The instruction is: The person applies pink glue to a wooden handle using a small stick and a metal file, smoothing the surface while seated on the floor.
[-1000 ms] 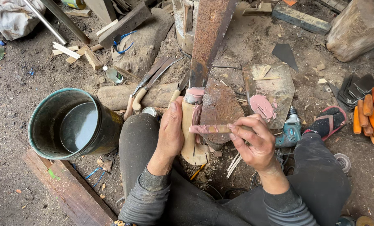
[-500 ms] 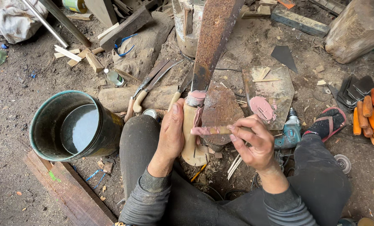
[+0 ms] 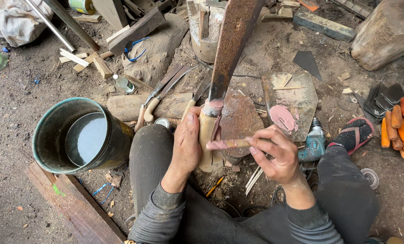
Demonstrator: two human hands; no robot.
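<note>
Head view showed the left hand [image 3: 187, 144] wrapped around the wooden handle [image 3: 207, 135]; the right hand [image 3: 278, 153] pinched a stick [image 3: 227, 144] beside it. The rusty blade [image 3: 231, 43] looked heavy and stiff.

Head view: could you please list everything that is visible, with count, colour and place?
rusty blade: one, brown, upright at centre
wooden handle: one, pale, under the blade
stick: one, pink-smeared tip, at the handle
bucket: one, dark green, water inside, left
metal plate: one, pink paste on it, right of centre
drill: one, teal, by the right knee
orange handles: several, far right
knives: a few, on a log above the left knee
left hand: grips the wooden handle
right hand: holds the stick
</note>
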